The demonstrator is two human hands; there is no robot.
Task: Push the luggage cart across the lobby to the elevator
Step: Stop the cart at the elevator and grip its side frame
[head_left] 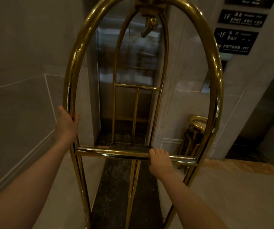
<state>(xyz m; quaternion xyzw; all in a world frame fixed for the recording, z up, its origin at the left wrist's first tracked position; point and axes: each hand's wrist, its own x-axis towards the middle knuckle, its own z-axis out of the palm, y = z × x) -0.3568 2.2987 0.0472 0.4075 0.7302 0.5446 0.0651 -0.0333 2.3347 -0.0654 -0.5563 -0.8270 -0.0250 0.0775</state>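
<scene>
Head view: dark carpeted deck [116, 187] of the luggage cart [214, 63] ran forward between two bare forearms. Right hand [160, 160] sat on the brass crossbar [113, 152], fingers curled over it. Left hand [67, 120] gripped the left upright of the near arch, fingers wrapped round the tube. Past the far arch, closed steel elevator doors [111, 52] stood close ahead. A brass stand [197, 123] was right of them, floor signs [241, 19] above.
</scene>
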